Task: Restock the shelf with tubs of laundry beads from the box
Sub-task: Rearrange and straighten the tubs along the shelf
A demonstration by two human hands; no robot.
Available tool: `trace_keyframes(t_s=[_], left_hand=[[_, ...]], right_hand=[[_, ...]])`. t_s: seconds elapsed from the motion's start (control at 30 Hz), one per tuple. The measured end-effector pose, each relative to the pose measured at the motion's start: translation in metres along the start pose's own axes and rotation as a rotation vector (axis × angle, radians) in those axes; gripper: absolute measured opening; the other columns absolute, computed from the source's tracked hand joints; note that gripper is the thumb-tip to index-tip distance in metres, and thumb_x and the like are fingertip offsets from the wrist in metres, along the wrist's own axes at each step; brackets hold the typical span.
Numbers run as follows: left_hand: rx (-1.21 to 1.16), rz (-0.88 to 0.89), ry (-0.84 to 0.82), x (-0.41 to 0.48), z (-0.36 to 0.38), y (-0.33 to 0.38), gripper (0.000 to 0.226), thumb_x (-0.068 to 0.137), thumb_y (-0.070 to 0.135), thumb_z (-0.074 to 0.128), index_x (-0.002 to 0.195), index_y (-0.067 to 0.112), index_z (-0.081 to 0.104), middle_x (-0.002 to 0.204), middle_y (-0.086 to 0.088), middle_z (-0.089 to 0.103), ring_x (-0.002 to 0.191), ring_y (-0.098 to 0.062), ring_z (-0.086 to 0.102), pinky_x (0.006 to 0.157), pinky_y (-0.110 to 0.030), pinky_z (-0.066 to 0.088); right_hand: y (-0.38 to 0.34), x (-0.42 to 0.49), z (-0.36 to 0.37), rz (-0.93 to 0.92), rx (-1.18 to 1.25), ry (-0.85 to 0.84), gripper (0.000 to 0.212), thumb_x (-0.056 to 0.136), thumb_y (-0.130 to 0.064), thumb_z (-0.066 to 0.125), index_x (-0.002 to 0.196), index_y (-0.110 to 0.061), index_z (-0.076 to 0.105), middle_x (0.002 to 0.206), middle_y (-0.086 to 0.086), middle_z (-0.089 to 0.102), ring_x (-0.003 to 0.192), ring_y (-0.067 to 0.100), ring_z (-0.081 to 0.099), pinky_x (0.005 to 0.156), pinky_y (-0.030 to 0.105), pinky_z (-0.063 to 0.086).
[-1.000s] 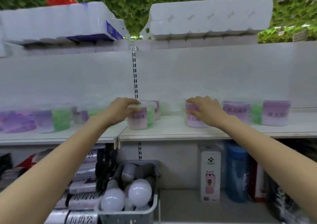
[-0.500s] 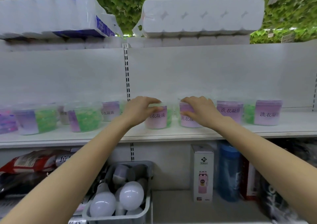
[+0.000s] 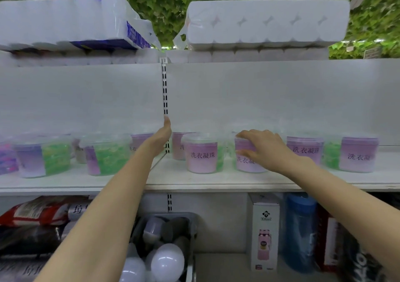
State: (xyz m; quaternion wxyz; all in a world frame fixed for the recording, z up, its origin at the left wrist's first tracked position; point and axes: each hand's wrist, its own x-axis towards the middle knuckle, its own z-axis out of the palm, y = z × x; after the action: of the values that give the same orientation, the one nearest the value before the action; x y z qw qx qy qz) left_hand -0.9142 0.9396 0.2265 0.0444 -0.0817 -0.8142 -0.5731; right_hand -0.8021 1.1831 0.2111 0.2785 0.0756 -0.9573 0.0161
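Centre frame, a person's left grip (image 3: 161,138) hovers flat and empty, fingers spread straight, beside the slotted upright (image 3: 165,100) and clear of the centre tub (image 3: 202,155), which stands label-out on the shelf (image 3: 216,181). Right of it, the right grip (image 3: 263,145) curls over the lid of the held tub (image 3: 246,164), seemingly squaring it into the front row. Neighbours crowd both sides and the shelf's front edge lies near, with bare room behind and above. The box is out of view.

My right hand (image 3: 263,148) grips the top of a tub (image 3: 246,162), fingers (image 3: 245,134) curled over its lid. My left hand (image 3: 161,138) is left of that tub, fingers straight, holding nothing. Both arms are outstretched.
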Motion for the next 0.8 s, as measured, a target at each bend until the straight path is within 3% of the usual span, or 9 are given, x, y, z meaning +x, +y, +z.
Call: trace_keyframes(t_s=[0.2,0.4,0.6,0.7,0.8], left_hand=[[-0.062,-0.033,0.005,0.026,0.015,-0.005,0.080,0.091,0.064,0.004,0.144,0.009,0.030,0.151,-0.009,0.030,0.137,-0.030,0.029,0.115,-0.047,0.018],[-0.177,-0.131,-0.246,0.035,0.034,0.010,0.096,0.077,0.079,-0.001,0.148,0.018,0.021,0.154,-0.006,0.023,0.137,-0.030,0.032,0.110,-0.044,0.029],[-0.197,-0.158,-0.313,0.029,0.028,0.013,0.099,0.072,0.085,0.003,0.150,0.024,0.014,0.156,-0.001,0.013,0.140,-0.032,0.022,0.110,-0.050,0.025],[-0.042,0.030,-0.225,0.011,0.021,0.017,0.088,0.079,0.076,-0.001,0.150,0.024,0.000,0.158,0.001,-0.001,0.144,-0.025,0.010,0.115,-0.049,0.014],[0.300,0.397,-0.051,-0.013,0.014,0.015,0.077,0.086,0.064,-0.002,0.150,0.021,0.001,0.158,0.004,0.001,0.144,-0.013,0.006,0.115,-0.031,0.004]], right_hand=[[0.001,0.000,0.002,-0.020,-0.028,0.024,0.046,0.096,-0.042,0.047,0.138,-0.027,0.039,0.132,-0.003,0.052,0.118,0.028,0.047,0.100,0.044,0.035],[0.004,0.001,0.004,-0.036,-0.045,0.038,0.045,0.096,-0.042,0.047,0.137,-0.027,0.040,0.129,-0.003,0.053,0.116,0.029,0.047,0.098,0.044,0.035],[0.004,0.001,0.005,-0.049,-0.043,0.020,0.045,0.096,-0.041,0.047,0.138,-0.027,0.039,0.131,-0.002,0.052,0.117,0.030,0.046,0.098,0.045,0.034],[0.006,0.001,0.005,-0.069,-0.061,0.015,0.045,0.096,-0.039,0.046,0.139,-0.027,0.038,0.132,-0.002,0.050,0.118,0.031,0.044,0.099,0.046,0.033],[0.013,-0.001,0.010,-0.121,-0.102,0.062,0.050,0.096,-0.043,0.043,0.143,-0.027,0.033,0.140,-0.002,0.044,0.126,0.030,0.039,0.107,0.054,0.026]])
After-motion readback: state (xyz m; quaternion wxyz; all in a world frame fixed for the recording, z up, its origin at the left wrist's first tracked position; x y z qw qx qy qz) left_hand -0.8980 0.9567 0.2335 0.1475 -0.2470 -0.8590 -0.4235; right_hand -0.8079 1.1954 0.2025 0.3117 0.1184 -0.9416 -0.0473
